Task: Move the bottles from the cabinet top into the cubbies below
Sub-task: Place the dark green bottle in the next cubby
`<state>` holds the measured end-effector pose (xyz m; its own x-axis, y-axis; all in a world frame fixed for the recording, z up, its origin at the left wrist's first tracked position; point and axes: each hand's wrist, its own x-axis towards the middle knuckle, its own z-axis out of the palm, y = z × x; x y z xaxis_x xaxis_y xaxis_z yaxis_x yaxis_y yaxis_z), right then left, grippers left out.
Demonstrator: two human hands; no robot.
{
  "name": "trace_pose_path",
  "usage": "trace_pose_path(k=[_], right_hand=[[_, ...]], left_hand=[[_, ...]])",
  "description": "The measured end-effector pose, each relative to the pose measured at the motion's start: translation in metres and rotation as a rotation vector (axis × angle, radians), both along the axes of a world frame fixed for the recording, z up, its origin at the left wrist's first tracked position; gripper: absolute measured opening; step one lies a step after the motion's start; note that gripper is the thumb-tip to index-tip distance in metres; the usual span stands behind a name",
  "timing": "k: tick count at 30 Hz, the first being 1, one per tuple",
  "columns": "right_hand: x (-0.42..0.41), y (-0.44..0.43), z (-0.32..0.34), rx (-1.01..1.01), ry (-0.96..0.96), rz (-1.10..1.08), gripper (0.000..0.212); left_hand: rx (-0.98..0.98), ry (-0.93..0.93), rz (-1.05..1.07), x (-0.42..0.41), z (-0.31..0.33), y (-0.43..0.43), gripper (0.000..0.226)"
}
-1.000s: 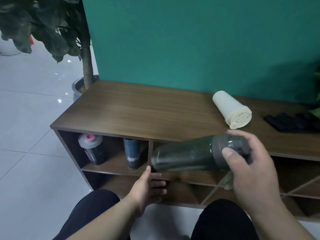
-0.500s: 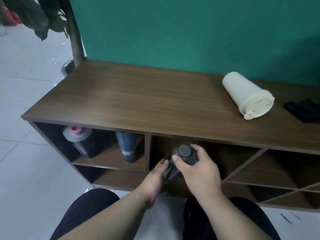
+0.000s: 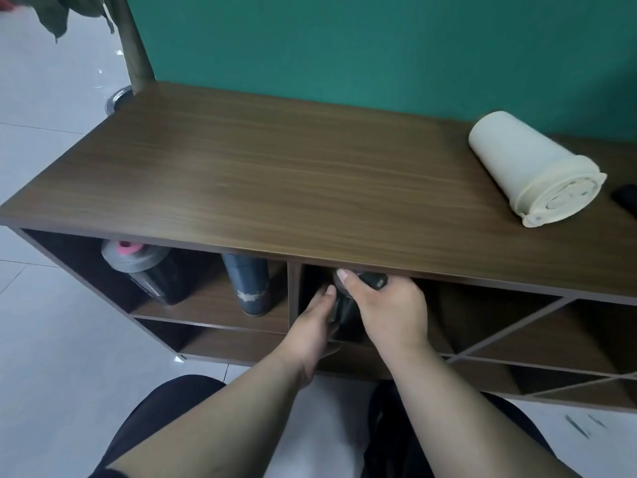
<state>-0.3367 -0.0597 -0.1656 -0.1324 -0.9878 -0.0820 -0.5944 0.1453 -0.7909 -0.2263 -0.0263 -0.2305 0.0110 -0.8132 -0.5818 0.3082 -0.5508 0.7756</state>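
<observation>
My right hand [image 3: 389, 312] wraps tight around the dark bottle [image 3: 344, 305] top; my left hand [image 3: 315, 322] holds its side just below, fingers curled.

Home or office, cubby cabinet [image 3: 310, 188], potted plant [image 3: 132, 46]

Wooden cabinet [image 3: 262, 174] with open cubbies below

A cream bottle [image 3: 531, 170] lies on its side at the top's 3 o'clock end; a dark object [image 3: 625, 198] beside it is cut off.
</observation>
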Motion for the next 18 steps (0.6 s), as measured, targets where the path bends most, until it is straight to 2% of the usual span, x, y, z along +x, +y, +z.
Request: trace_pose_path(k=[3,6,11,18], right_hand=[[0.003,-0.002,-0.002,0.002,-0.042,0.004,0.041],[0.003,0.001,-0.008,0.027,-0.096,0.062,0.022],[-0.003,-0.003,-0.023,0.056,-0.107,0.084,0.036],[-0.008,-0.003,-0.029,0.069,-0.134,0.103,0.040]], left_hand=[[-0.005,-0.010,-0.007,0.002,0.001,-0.001,0.060],[-0.015,-0.031,-0.029,0.002,0.004,-0.002,0.068],[-0.021,-0.046,-0.032,0.000,0.007,-0.003,0.059],[-0.025,-0.037,0.005,0.002,0.014,-0.001,0.057]])
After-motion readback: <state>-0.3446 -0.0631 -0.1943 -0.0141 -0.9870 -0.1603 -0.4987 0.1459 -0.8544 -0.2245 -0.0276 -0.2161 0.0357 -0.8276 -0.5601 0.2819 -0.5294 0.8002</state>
